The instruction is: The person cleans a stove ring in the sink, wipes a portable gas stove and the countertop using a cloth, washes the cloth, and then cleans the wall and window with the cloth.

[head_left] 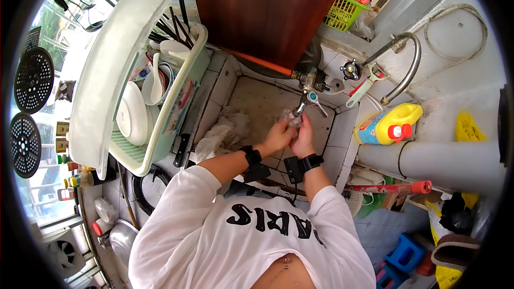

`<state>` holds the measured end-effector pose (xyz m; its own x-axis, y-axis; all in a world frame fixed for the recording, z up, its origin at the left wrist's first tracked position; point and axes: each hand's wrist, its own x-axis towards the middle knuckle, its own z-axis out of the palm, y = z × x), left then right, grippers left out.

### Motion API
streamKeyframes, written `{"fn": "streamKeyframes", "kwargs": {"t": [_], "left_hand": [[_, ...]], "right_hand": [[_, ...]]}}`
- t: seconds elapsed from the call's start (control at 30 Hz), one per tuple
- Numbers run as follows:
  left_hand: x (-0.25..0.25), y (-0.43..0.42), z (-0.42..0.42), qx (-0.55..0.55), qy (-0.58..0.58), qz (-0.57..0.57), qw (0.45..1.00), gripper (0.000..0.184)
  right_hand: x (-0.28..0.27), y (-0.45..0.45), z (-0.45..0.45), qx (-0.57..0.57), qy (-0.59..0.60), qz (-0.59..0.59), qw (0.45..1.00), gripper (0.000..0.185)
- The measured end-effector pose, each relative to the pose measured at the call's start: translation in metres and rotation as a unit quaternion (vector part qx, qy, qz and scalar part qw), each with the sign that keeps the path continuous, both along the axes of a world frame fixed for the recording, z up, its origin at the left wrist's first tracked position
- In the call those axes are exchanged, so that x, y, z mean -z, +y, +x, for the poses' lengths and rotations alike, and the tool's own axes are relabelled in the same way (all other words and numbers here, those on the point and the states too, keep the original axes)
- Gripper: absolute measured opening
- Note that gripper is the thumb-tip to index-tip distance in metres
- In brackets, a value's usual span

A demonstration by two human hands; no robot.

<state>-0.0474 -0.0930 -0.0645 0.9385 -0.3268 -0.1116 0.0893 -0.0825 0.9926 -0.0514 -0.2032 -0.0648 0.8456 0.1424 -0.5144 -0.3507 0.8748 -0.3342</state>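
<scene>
My left hand (278, 136) and my right hand (303, 135) are together under the tap (303, 105), over the tiled sink (257, 88). Both have their fingers curled inward, almost touching. Between the fingertips is a whitish, translucent patch; whether it is running water, a plastic film or a small clear object, I cannot make out. A crumpled white cloth or bag (224, 132) lies in the sink to the left of my left hand. Black bands with small boxes are strapped round both wrists.
A lidded dish rack (147, 152) with bowls, plates and chopsticks stands left of the sink, beside a black-handled knife (182, 150). On the right are a yellow detergent bottle (386, 124), a peeler (366, 85) and a curved metal spout (415, 67). A brown board (262, 10) leans behind.
</scene>
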Motion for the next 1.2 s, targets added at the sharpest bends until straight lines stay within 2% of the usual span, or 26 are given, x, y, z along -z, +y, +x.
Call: {"fn": "streamKeyframes", "kwargs": {"t": [0.03,0.1,0.13,0.17,0.23,0.27,0.3,0.33,0.37,0.43,0.5,0.57,0.6,0.63,0.67,0.7,0.8,0.83,0.9,0.93,0.97,1.0,1.03,1.1,1.13,1.2], "left_hand": [[-0.006,0.0,0.002,-0.002,0.002,0.002,1.0,0.034],[-0.014,-0.003,0.02,0.053,0.004,0.142,0.988,0.039],[-0.013,-0.005,0.028,-0.07,-0.134,0.054,0.987,0.037],[-0.011,-0.001,0.029,-0.072,-0.137,0.052,0.987,0.037],[-0.035,0.012,0.018,-0.022,0.032,0.019,0.999,0.038],[0.009,0.006,0.007,-0.025,-0.032,-0.024,0.999,0.037],[0.001,0.004,0.008,-0.03,-0.033,-0.021,0.999,0.037],[-0.016,0.002,0.008,0.012,-0.089,0.045,0.995,0.037],[-0.025,-0.001,0.01,0.058,-0.145,0.108,0.982,0.038],[-0.019,-0.002,0.029,0.035,-0.102,0.093,0.99,0.036],[-0.013,0.007,0.039,-0.068,-0.14,0.163,0.974,0.039],[-0.012,0.006,0.021,-0.029,-0.14,0.153,0.978,0.042],[-0.013,-0.001,0.014,-0.023,-0.157,0.108,0.981,0.039],[-0.018,-0.005,0.008,-0.016,-0.171,0.061,0.983,0.036],[-0.022,-0.007,0.012,-0.019,-0.091,-0.014,0.996,0.045],[-0.027,-0.005,0.022,-0.016,-0.089,-0.017,0.996,0.045],[-0.034,0.018,0.041,-0.022,-0.213,0.238,0.947,0.042],[-0.035,0.019,0.036,-0.021,-0.214,0.237,0.947,0.042],[-0.04,0.023,0.016,0.058,-0.243,0.077,0.965,0.04],[-0.039,0.023,0.014,0.059,-0.24,0.08,0.966,0.04],[-0.039,0.018,0.014,0.064,-0.254,0.107,0.959,0.042],[-0.039,0.015,0.016,0.07,-0.27,0.131,0.951,0.044],[-0.043,0.015,0.021,0.072,-0.271,0.13,0.951,0.044],[-0.049,0.018,0.034,0.091,-0.243,0.303,0.917,0.05],[-0.048,0.023,0.037,0.088,-0.241,0.302,0.918,0.05],[-0.047,0.034,0.042,0.102,-0.422,0.355,0.828,0.047]], "right_hand": [[-0.004,0.0,-0.002,-0.021,0.031,-0.02,0.999,0.034],[-0.02,0.011,-0.008,-0.031,0.014,-0.01,0.999,0.04],[-0.031,0.021,-0.008,-0.041,-0.001,0.011,0.999,0.044],[-0.037,0.026,-0.007,-0.05,-0.016,0.031,0.998,0.048],[-0.019,0.018,-0.001,-0.018,-0.04,0.034,0.998,0.039],[-0.004,0.005,0.002,-0.028,-0.081,0.033,0.996,0.039],[0.005,-0.005,0.005,-0.037,-0.121,0.033,0.991,0.041],[-0.004,-0.011,0.004,-0.101,-0.111,0.085,0.985,0.035],[-0.009,-0.003,0.002,-0.101,-0.11,0.086,0.985,0.035],[-0.024,0.021,-0.003,-0.054,-0.016,0.044,0.997,0.038],[-0.039,0.022,0.0,-0.028,-0.014,0.074,0.997,0.041],[-0.052,0.013,0.004,-0.004,-0.063,0.015,0.998,0.035],[-0.038,0.006,0.004,-0.017,-0.08,-0.031,0.996,0.034],[-0.026,0.008,0.003,-0.015,-0.075,-0.031,0.997,0.034],[-0.014,0.008,0.004,-0.014,-0.04,-0.029,0.999,0.039],[-0.009,0.008,0.007,-0.013,-0.007,-0.029,0.999,0.045],[-0.034,0.008,0.01,-0.007,-0.036,0.016,0.999,0.043],[-0.039,0.006,0.012,-0.007,-0.062,0.056,0.996,0.042],[-0.029,0.002,0.017,-0.009,-0.11,0.044,0.993,0.042],[-0.013,0.004,0.019,-0.008,-0.113,0.045,0.993,0.044],[0.001,0.005,0.017,-0.006,-0.117,0.045,0.992,0.046],[-0.009,0.012,0.011,-0.033,-0.1,-0.054,0.993,0.05],[-0.015,0.02,0.009,-0.03,-0.101,-0.055,0.993,0.05],[-0.027,0.028,0.005,-0.061,-0.083,0.075,0.992,0.052],[-0.047,0.025,0.002,-0.095,-0.045,0.114,0.988,0.053],[-0.055,0.027,-0.005,-0.09,-0.031,0.09,0.991,0.054]]}}
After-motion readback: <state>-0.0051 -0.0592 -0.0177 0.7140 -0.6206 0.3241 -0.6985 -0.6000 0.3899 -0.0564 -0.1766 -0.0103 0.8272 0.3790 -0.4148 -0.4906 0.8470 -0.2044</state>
